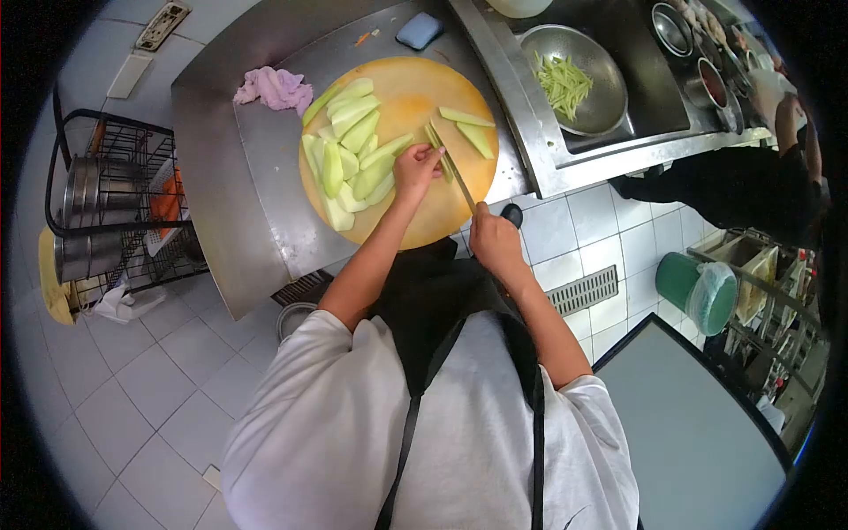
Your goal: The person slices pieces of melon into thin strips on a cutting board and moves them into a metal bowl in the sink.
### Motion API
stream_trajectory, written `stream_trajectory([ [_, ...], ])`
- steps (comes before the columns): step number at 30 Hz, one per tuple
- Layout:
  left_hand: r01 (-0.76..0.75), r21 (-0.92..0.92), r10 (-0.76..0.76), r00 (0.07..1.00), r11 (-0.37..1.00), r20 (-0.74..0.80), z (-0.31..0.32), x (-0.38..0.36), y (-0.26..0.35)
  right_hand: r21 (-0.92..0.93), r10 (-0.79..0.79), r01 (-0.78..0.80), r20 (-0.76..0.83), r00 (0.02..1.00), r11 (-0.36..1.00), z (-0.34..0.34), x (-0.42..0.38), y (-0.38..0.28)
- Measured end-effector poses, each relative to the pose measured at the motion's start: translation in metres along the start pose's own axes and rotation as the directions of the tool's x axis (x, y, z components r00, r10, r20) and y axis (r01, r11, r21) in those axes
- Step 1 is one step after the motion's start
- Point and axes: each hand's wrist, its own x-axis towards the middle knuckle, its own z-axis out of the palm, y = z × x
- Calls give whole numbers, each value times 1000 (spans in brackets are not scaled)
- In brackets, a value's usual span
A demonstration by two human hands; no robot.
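On a round yellow cutting board (402, 79), my right hand (496, 238) grips the handle of a knife (463, 185). The blade points away from me across the right part of the board. My left hand (415, 171) has its fingers curled onto thin pale green vegetable slices (432, 135) right beside the blade. A pile of larger vegetable wedges (340, 168) covers the left side of the board, close to my left hand. Two flat vegetable pieces (475, 140) lie to the right of the knife.
A steel bowl (605, 75) holding cut green strips (564, 87) sits in the sink at right. A pink cloth (274, 89) and a blue sponge (419, 31) lie on the steel counter (265, 185). Another person (742, 199) stands at right, near a green bin (685, 281).
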Motion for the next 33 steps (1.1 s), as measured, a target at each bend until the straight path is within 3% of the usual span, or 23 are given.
stream_trajectory([
  [5, -33, 32, 33, 999, 999, -18, 0, 1, 2, 21, 17, -16, -7, 1000, 1000, 2, -2, -7],
  [14, -164, -129, 154, 984, 978, -85, 8, -4, -18, 12, 19, -19, -7, 1000, 1000, -2, -3, -15],
  [33, -138, -123, 125, 986, 983, -106, 10, -12, -13, -112, 28, -18, 92, 995, 994, -4, 9, -22],
])
